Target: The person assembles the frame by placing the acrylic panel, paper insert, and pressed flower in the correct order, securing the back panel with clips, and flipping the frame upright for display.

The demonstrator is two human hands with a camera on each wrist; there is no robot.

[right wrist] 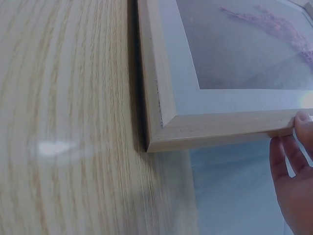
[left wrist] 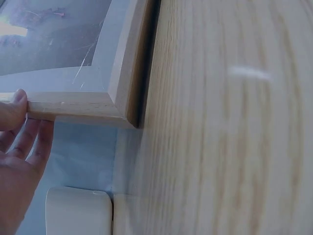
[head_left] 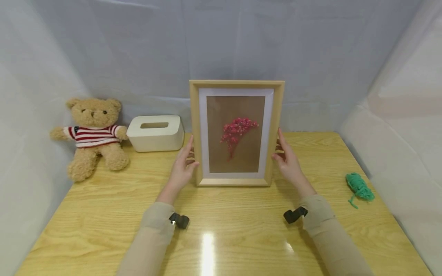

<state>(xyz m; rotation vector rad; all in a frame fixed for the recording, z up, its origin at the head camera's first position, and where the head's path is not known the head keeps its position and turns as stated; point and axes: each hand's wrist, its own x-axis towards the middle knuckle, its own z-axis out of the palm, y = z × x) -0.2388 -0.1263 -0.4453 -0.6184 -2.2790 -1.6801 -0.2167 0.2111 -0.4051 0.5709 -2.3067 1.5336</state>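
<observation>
A light wooden picture frame (head_left: 234, 182) stands upright near the back of the table, its front facing me. Behind its glazing a pink dried-flower sprig (head_left: 238, 132) shows on a brown ground with a white mat. My left hand (head_left: 182, 168) grips the frame's left side, thumb at the front edge and fingers behind. On the opposite side my right hand (head_left: 289, 163) holds it the same way. In both wrist views the thumb and fingertips pinch the side rail, with the frame's bottom edge close over the wood.
A teddy bear (head_left: 94, 136) in a striped sweater sits at the back left. Beside it is a white tissue box (head_left: 155, 134). Green yarn (head_left: 360, 187) lies near the right edge of the wooden table (head_left: 241, 230). Pale cloth (head_left: 238, 38) hangs behind.
</observation>
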